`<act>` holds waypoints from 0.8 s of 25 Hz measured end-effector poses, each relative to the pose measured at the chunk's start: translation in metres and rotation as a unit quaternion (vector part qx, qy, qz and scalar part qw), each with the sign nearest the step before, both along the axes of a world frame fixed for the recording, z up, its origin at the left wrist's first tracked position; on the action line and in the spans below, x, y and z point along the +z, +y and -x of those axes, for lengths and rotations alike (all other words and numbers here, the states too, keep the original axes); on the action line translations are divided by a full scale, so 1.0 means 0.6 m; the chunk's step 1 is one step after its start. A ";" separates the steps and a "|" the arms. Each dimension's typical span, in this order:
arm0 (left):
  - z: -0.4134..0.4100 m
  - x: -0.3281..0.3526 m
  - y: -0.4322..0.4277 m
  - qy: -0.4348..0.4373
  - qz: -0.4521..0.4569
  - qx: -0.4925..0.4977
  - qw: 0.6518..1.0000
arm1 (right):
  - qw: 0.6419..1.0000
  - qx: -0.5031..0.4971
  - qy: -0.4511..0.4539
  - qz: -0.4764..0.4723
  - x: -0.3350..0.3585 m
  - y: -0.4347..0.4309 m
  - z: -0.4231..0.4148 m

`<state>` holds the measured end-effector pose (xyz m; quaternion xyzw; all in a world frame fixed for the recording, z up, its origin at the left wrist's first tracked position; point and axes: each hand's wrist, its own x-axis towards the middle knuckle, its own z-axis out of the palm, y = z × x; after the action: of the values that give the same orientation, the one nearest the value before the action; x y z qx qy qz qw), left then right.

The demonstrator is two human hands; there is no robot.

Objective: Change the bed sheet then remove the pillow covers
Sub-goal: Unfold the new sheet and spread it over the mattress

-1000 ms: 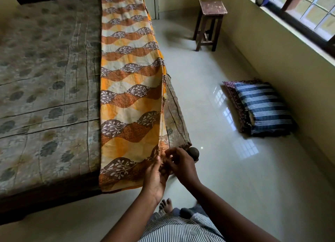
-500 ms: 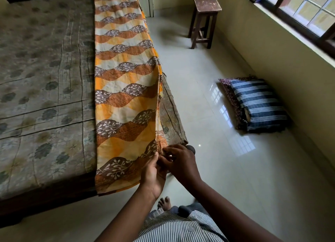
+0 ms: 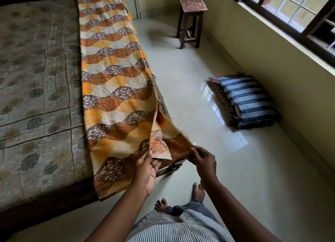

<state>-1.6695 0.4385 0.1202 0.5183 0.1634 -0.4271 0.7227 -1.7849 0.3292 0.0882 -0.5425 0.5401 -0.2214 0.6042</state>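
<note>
**Fresh sheet opened at the corner of the bed**

A person parts the folded orange bed sheet (image 3: 112, 89), which runs away from both hands in a long strip along the mattress (image 3: 36, 78) edge. The cloth looks light, soft and limp, likely to sag where unsupported, so corners and hems are the best holds. The left hand (image 3: 146, 171) pinches the lower layers' edge. The right hand (image 3: 204, 160), just beside it, pinches the top layer's corner.
</note>
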 end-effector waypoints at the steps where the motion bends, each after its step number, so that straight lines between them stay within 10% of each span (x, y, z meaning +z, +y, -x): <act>1: 0.001 -0.001 -0.003 0.000 0.001 -0.012 1.000 | 1.000 -0.020 0.002 0.003 0.003 -0.006 0.014; 11: 0.013 -0.009 -0.038 -0.048 -0.002 -0.121 0.991 | 0.981 -0.165 0.017 -0.100 -0.032 -0.059 0.060; 16: 0.023 -0.041 -0.055 -0.084 -0.066 -0.209 0.972 | 0.990 0.047 0.135 -0.020 -0.014 0.001 0.040; 20: 0.025 -0.047 -0.081 -0.320 -0.175 -0.359 0.859 | 0.990 0.111 0.083 0.023 0.035 -0.015 0.010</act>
<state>-1.6846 0.3898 0.0921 0.7673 -0.2019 -0.4318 0.4289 -1.7911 0.3204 0.1093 -0.6290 0.5202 -0.1195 0.5652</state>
